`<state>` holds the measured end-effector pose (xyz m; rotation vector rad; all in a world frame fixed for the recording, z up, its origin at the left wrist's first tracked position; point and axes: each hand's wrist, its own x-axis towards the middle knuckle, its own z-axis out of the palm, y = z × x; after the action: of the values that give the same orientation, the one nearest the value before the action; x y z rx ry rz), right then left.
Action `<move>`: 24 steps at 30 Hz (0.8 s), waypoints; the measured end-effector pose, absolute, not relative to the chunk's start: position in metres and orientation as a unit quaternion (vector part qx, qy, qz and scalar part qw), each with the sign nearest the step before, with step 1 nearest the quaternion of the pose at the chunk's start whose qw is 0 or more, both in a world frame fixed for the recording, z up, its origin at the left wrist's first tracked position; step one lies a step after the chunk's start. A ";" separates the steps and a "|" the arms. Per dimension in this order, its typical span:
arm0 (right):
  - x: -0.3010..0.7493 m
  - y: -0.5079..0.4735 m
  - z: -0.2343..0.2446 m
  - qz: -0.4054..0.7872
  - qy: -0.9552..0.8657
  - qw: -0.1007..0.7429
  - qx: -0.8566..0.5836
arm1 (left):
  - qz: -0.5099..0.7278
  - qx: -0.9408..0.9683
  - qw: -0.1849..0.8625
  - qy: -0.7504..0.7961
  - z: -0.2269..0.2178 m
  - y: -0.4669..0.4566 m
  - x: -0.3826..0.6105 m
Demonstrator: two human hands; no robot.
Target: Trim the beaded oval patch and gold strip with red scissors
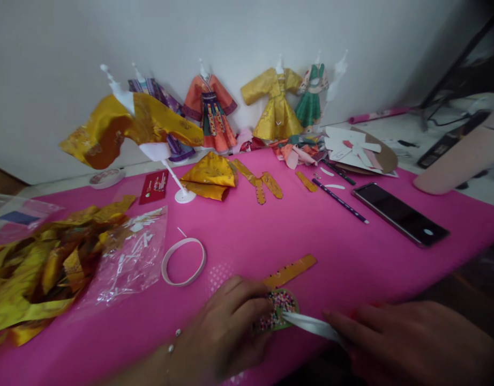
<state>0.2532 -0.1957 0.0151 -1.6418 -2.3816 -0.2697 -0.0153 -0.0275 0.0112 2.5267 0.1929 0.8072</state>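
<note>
My left hand [225, 327] rests on the pink mat [271, 236] near the front edge, its fingers curled and pressing down a small round beaded patch [279, 306]. My right hand [408, 340] lies to the right, its fingers pinched on a white strip [311, 324] whose tip reaches the patch. A flat golden strip with dots [290, 271] lies just beyond the patch. A ring of white tape [184, 261] sits to the left of it.
Golden fabric scraps [34, 268] and a clear plastic bag [130, 257] lie at the left. A golden robe on a white stand [130, 126] stands behind. Miniature costumes [277, 104] line the wall. A phone [399, 213] and a purple pencil [339, 200] lie at the right.
</note>
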 end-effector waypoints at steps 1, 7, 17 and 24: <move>0.253 -0.196 0.015 -0.087 -0.815 0.123 -0.559 | 0.292 0.923 0.239 0.070 0.012 -0.027 -0.015; 0.252 -0.188 0.028 -0.057 -0.826 0.143 -0.543 | 0.291 0.924 0.238 0.071 0.013 -0.027 -0.016; 0.252 -0.193 0.022 -0.053 -0.820 0.130 -0.555 | 0.293 0.923 0.239 0.072 0.012 -0.027 -0.017; 0.251 -0.193 0.022 -0.074 -0.818 0.142 -0.553 | 0.299 0.923 0.234 0.069 0.010 -0.028 -0.016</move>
<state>0.2513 -0.1931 0.0221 -1.5965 -2.3596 -0.2126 -0.0160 -0.0275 0.0102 2.5332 0.1889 0.8200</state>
